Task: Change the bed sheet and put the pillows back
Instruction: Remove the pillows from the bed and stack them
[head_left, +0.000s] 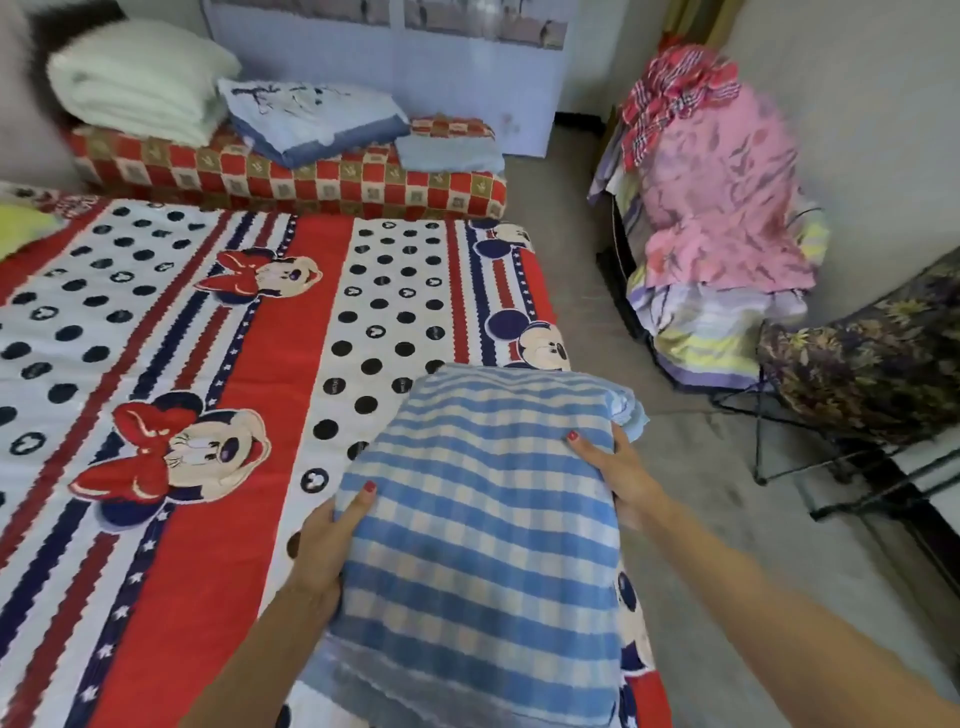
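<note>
A blue-and-white checked pillow (483, 525) hangs over the right edge of the bed, held between both hands. My left hand (327, 540) grips its left side with the thumb on top. On the pillow's right side my right hand (618, 467) grips it the same way. Under it lies the bed sheet (197, 332), red, white and navy with cartoon mice and black dots, spread flat on the mattress.
Behind the bed lies a red checked mattress (291, 182) carrying a folded white duvet (135, 88) and folded blue linens (311, 119). A rack draped with pink and striped cloths (722, 218) stands at right. A dark floral cushion (872, 358) rests on a frame. Grey floor runs between.
</note>
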